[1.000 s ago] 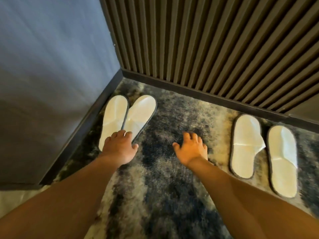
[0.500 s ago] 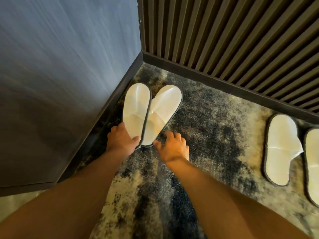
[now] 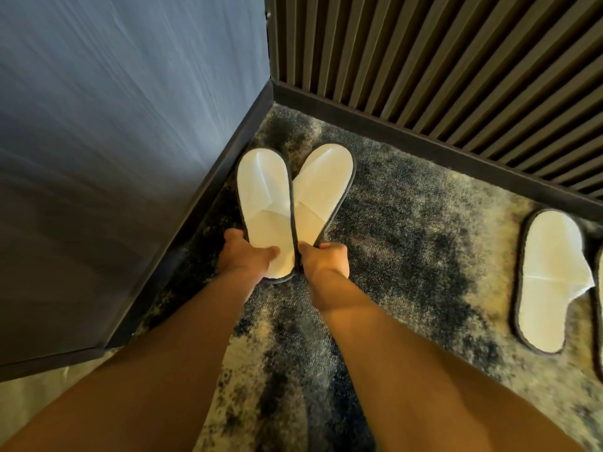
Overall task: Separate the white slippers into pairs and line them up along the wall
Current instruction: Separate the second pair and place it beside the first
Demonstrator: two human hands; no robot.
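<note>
Two white slippers with dark rims lie in the corner, toes toward the slatted wall, heels overlapping in a V. My left hand (image 3: 243, 256) grips the heel of the left slipper (image 3: 262, 194), thumb on its insole. My right hand (image 3: 324, 257) grips the heel of the right slipper (image 3: 323, 187), whose heel lies partly under the left one. A second pair sits to the right: one slipper (image 3: 549, 278) in full view, the other (image 3: 599, 288) cut off by the frame edge.
A mottled blue and beige carpet (image 3: 408, 243) covers the floor. The dark slatted wall (image 3: 456, 76) with a baseboard runs along the back. A smooth blue-grey wall (image 3: 114, 125) closes the left side, ending in a corner at the lower left.
Both hands have moved forward from the carpet onto the heels of the corner pair and closed on them. The view has shifted left, pushing the right pair toward the frame edge.
</note>
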